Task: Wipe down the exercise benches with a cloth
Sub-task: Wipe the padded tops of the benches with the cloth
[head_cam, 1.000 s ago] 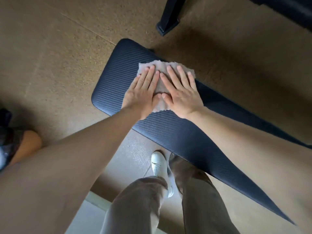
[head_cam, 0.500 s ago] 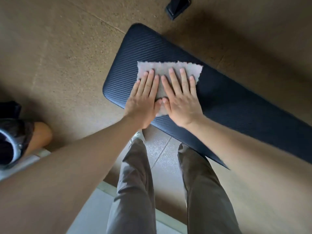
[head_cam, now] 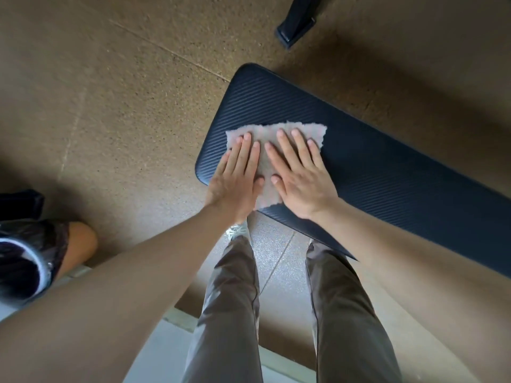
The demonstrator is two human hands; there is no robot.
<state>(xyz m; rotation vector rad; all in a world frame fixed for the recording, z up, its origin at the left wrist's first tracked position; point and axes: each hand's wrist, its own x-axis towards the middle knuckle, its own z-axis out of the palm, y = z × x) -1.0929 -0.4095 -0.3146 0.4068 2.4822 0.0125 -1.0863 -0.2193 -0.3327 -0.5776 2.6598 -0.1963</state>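
At the far left edge sits a bin lined with a dark glossy bag (head_cam: 25, 269), with a tan rounded shape just beside it, both on the speckled brown floor (head_cam: 124, 111). Moving right, the left forearm reaches up from the lower left to the left hand (head_cam: 235, 178), which lies flat and wide, fingers stretched and close together, palm down; it grips nothing, only presses on the cloth (head_cam: 272, 134). Its heel overhangs the near corner of the counter (head_cam: 387, 167), a dark padded exercise bench with fine diagonal ribbing that runs from its rounded end near the picture's middle away to the right edge. The cloth, pale grey with ragged edges, lies spread on the counter close to that rounded end, reaching across most of the pad's width there. Just beside the left hand, thumbs nearly meeting, the right hand (head_cam: 301, 178) also lies flat and open on the cloth, fingers slightly fanned, holding nothing in a grasp. Below the hands stand two legs in grey-brown trousers (head_cam: 229, 313), a pale shoe tip showing under the left wrist. At the upper right a black foot of some frame (head_cam: 297, 26) rests on the floor, well apart from the counter.
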